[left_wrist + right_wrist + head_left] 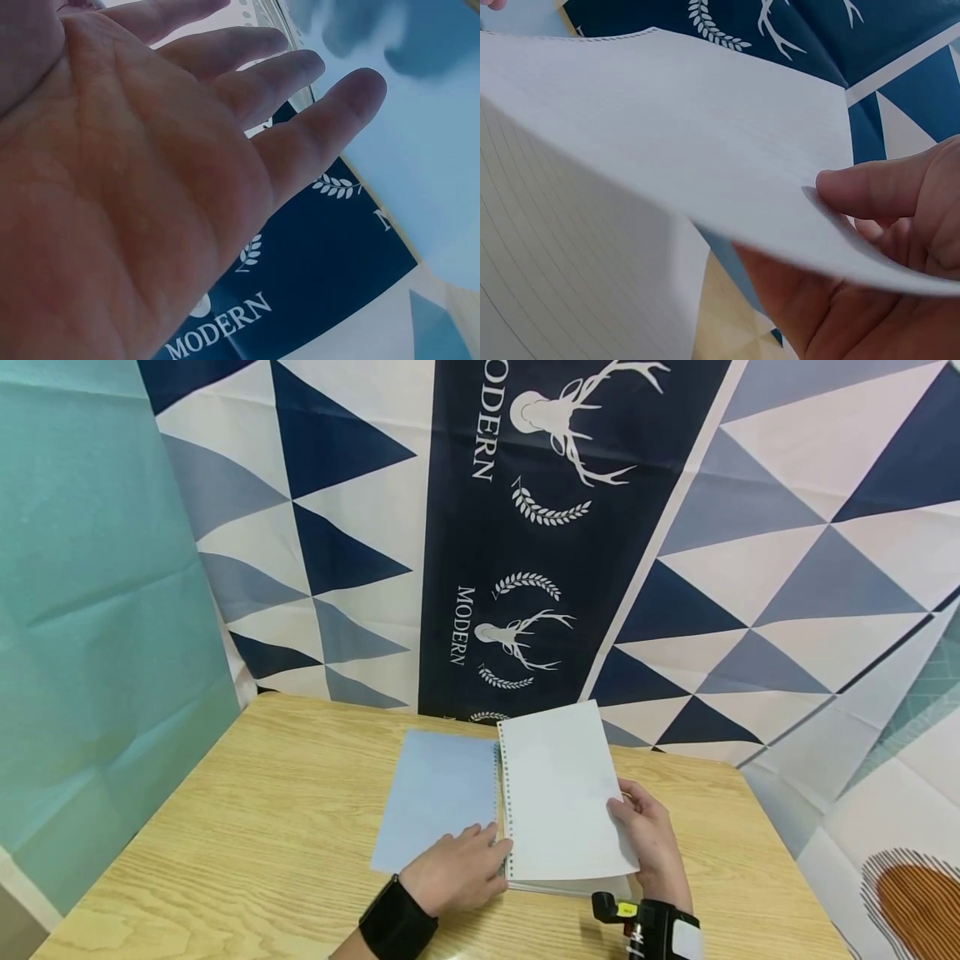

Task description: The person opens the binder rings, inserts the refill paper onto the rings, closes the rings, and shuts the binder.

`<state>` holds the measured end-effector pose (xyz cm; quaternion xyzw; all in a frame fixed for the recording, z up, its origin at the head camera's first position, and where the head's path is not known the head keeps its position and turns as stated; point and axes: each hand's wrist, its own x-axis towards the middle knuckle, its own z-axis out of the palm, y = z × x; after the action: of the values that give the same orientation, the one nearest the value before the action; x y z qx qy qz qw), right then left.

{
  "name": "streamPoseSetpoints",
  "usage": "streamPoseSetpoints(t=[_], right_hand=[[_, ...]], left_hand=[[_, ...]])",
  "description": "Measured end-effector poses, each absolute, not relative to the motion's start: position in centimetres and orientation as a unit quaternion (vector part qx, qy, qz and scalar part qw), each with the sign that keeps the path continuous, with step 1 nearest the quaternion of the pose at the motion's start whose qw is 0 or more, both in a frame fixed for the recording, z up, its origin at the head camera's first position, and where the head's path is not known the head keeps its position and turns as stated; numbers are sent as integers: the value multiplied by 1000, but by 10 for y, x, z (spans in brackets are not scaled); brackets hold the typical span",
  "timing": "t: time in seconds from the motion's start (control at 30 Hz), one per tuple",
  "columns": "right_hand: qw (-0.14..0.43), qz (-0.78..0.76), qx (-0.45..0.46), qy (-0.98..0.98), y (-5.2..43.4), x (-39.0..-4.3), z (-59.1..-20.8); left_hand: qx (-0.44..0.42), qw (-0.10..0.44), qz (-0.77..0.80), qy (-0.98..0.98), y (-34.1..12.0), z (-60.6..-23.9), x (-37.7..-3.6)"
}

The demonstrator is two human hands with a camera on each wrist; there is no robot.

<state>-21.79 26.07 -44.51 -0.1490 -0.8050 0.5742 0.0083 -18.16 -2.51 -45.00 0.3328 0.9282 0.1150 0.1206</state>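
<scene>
An open spiral notebook (558, 793) lies on the wooden table (247, 827), its pale blue cover (438, 793) folded out flat to the left. My right hand (648, 835) pinches the right edge of a white page (705, 142) between thumb and fingers and lifts it off the lined sheets (562, 247) below. My left hand (461, 868) rests flat with straight fingers (322, 127) on the cover beside the spiral binding (504, 802).
A patterned cloth with navy triangles and a deer print (525, 527) hangs behind the table. A teal cloth (90, 610) hangs at the left. Bare wood lies left of the notebook. The table's right edge (780, 852) is close to my right hand.
</scene>
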Motion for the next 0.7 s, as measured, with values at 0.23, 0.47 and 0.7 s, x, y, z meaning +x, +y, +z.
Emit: streamPoseSetpoints(t=[0.23,0.47,0.7], right_hand=[[12,593,-137,-793,259,-218,-441],[21,593,-160,-789,272,-213,-441],[29,603,-172,-779,279,-212,-443]], left_hand=[[335,125,111,927,-26,-450,-181],[339,102,104,929,-26,-450,-181],[332,107,101,932,-24,-450,-181]])
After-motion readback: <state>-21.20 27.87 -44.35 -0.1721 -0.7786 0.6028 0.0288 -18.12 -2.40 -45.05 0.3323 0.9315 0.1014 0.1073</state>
